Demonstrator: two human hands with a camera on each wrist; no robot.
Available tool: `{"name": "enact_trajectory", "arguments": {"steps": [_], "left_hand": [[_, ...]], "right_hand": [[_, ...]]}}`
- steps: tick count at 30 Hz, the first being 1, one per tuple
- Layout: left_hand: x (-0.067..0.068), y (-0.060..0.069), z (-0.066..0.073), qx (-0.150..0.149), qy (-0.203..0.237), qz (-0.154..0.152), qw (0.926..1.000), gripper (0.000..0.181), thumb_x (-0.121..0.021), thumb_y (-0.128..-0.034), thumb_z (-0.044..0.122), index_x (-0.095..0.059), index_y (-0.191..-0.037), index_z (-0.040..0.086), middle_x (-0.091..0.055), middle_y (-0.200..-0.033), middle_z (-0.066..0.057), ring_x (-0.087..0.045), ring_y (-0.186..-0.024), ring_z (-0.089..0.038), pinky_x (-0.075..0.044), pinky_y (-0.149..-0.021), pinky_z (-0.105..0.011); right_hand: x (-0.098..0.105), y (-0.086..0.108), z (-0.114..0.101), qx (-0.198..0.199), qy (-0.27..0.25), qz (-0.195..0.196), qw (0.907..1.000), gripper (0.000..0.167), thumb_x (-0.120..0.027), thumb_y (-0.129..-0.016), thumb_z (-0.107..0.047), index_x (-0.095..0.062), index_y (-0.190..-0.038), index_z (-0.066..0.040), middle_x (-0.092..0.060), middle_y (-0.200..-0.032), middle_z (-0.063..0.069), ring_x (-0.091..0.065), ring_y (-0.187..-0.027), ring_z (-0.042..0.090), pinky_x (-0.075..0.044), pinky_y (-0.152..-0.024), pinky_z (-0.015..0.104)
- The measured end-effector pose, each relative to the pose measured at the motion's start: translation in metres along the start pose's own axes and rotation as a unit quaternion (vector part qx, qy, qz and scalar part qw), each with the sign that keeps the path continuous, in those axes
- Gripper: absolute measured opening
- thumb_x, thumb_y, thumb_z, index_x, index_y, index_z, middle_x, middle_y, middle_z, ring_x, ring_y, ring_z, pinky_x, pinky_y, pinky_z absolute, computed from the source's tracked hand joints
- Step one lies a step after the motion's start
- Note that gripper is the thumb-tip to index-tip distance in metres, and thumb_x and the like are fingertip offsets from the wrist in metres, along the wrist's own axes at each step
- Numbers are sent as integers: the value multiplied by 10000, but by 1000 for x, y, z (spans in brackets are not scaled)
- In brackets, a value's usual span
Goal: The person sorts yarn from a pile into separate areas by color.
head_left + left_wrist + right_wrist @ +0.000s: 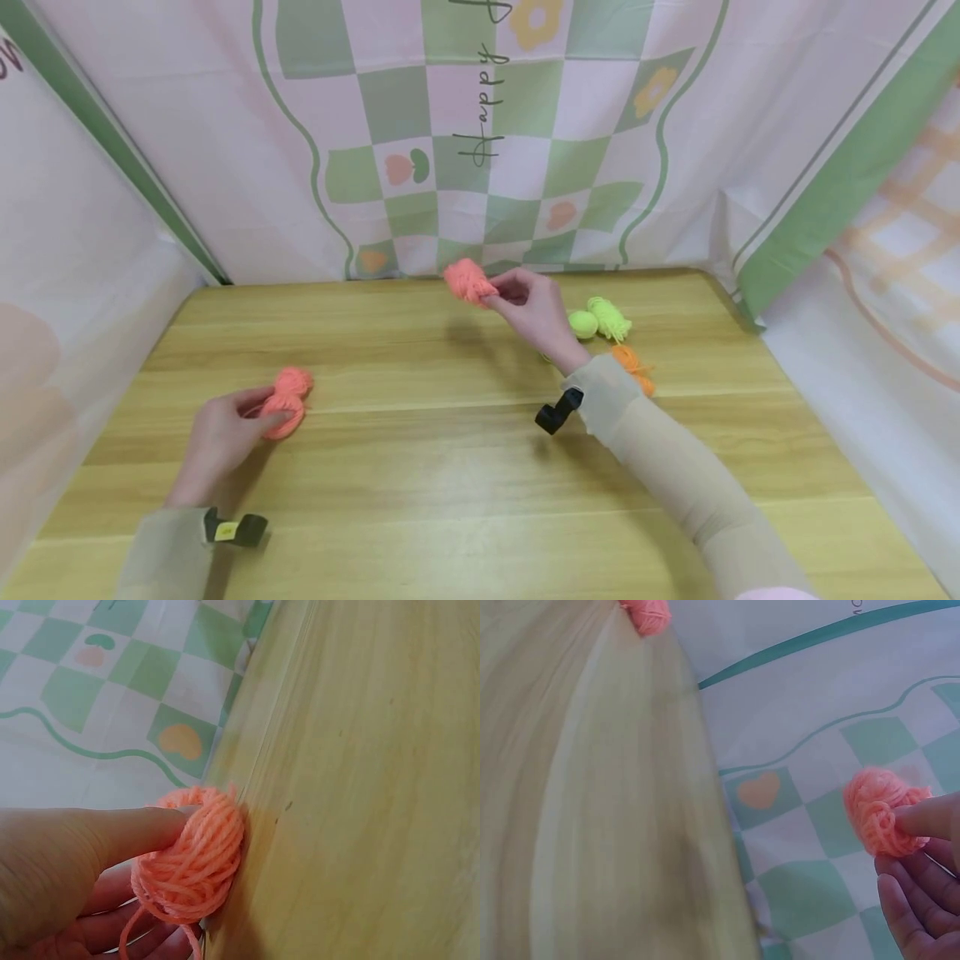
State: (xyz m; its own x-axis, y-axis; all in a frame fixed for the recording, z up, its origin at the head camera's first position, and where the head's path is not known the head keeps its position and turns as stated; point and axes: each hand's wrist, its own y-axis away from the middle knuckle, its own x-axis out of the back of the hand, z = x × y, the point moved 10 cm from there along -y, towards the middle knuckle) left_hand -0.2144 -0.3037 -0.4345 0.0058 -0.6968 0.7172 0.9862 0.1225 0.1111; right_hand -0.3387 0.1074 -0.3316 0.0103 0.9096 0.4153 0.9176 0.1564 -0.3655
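Note:
My left hand (pixel 228 429) is low over the left side of the table, pinching a coral yarn ball (pixel 283 418) between thumb and fingers. Right beyond it, seemingly touching, is another coral yarn ball (pixel 293 382). In the left wrist view the thumb presses on the wound coral yarn (pixel 196 862), and a loose strand hangs below. Near the table's back edge, my right hand (pixel 536 312) holds a third coral yarn ball (pixel 468 282) up off the wood, gripped at one end by thumb and fingertips. The right wrist view shows this coral ball (pixel 881 814) too.
Two yellow-green yarn balls (pixel 609 318) lie at the back right, behind the right wrist. Orange yarn (pixel 633 369) sits nearer, partly covered by the sleeve. A patterned cloth (pixel 457 200) hangs along the back of the wooden table (pixel 405 475), and cloth also borders both sides.

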Motion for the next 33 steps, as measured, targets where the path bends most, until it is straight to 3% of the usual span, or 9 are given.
{"name": "enact_trajectory", "arguments": {"steps": [10, 15, 22, 27, 33], "left_hand": [[-1, 0, 2, -59, 17, 49, 10000, 618, -785, -914, 305, -585, -1367, -65, -618, -1292, -287, -605, -1133, -407, -524, -924, -526], [-1, 2, 4, -78, 48, 54, 9999, 589, -761, -935, 283, -580, -1367, -72, -609, -1301, -295, -597, -1145, -416, -518, -936, -535], [6, 0, 11, -183, 148, 271, 9994, 496, -705, -972, 247, -599, -1376, -21, -629, -1290, -262, -605, -1152, -382, -547, -885, -429], [8, -10, 28, -344, 329, 501, 9976, 505, -691, -981, 313, -607, -1392, 32, -651, -1273, -206, -614, -1133, -336, -523, -862, -380], [-19, -36, 68, -727, 950, 376, 9921, 494, -704, -980, 256, -583, -1393, 14, -660, -1249, -184, -628, -1125, -312, -538, -927, -437]], "right_hand": [[-21, 18, 40, -469, 142, -374, 9981, 162, -792, -895, -68, -746, -1042, -14, -744, -952, 88, -699, -839, 211, -590, -775, 333], [-33, 30, 63, -819, 578, -607, 9931, 153, -800, -896, -119, -747, -1022, -52, -737, -945, 52, -685, -848, 193, -579, -779, 338], [-43, 35, 71, -876, 861, -752, 9896, 171, -815, -879, -127, -745, -1020, -59, -731, -948, 47, -679, -852, 187, -567, -784, 348], [-47, 34, 70, -867, 765, -821, 9899, 217, -837, -859, -136, -734, -1027, -45, -730, -951, 60, -687, -848, 193, -579, -780, 341], [-52, 36, 76, -1038, 774, -891, 9876, 236, -846, -855, -167, -728, -1025, -54, -727, -947, 53, -691, -847, 180, -582, -775, 315]]}}
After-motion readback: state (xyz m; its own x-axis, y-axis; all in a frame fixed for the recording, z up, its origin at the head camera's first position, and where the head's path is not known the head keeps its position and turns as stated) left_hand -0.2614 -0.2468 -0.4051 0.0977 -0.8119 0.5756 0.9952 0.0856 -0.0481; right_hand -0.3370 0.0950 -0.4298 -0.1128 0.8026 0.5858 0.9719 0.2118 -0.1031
